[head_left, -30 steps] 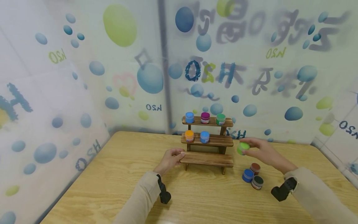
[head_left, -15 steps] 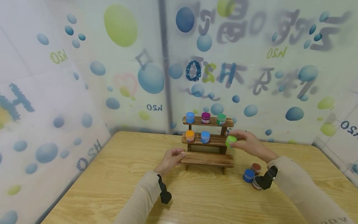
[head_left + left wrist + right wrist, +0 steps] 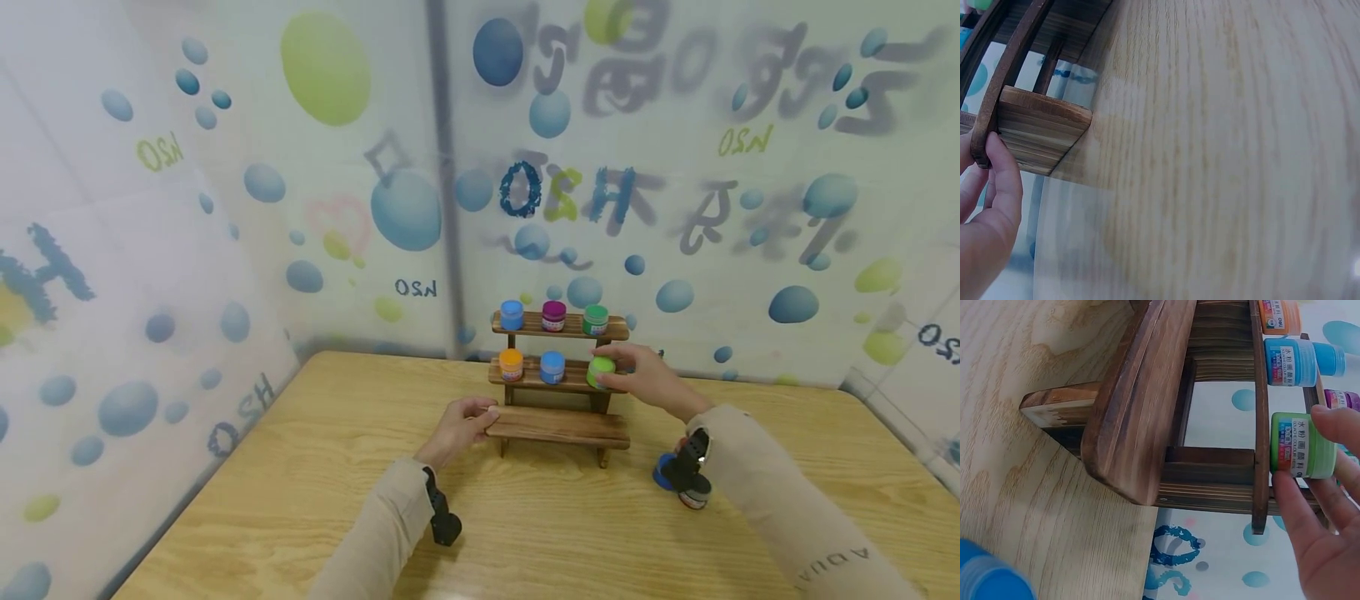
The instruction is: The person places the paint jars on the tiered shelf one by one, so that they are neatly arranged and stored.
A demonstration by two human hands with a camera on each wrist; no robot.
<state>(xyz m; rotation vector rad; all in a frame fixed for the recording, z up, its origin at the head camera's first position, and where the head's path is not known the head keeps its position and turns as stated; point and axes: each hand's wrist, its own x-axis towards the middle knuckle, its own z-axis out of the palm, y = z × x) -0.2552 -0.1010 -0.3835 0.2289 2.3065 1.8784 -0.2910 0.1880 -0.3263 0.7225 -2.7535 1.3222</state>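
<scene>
the right hand [image 3: 647, 377] holds the lime green jar [image 3: 601, 372] between thumb and fingers, the grip narrowed to the jar's width. the jar is upright at the right end of the middle tier of the wooden stand [image 3: 557, 423], its base right at the board; whether its full weight rests there i cannot tell. the left hand [image 3: 456, 431] pinches the left end of the lowest tier, with the board between thumb and fingers. to the left of the lime jar on the middle tier stand a blue jar [image 3: 552, 367] and, at the far left, an orange jar [image 3: 511, 365]. on the top tier, from left to right, are a light blue jar [image 3: 512, 316], a purple jar [image 3: 553, 317] and a dark green jar [image 3: 596, 320]. on the wooden table [image 3: 300, 500], right of the stand, a deep blue jar [image 3: 662, 472] and a black-lidded jar [image 3: 695, 493] are partly hidden behind the right wrist's black camera [image 3: 686, 465].
</scene>
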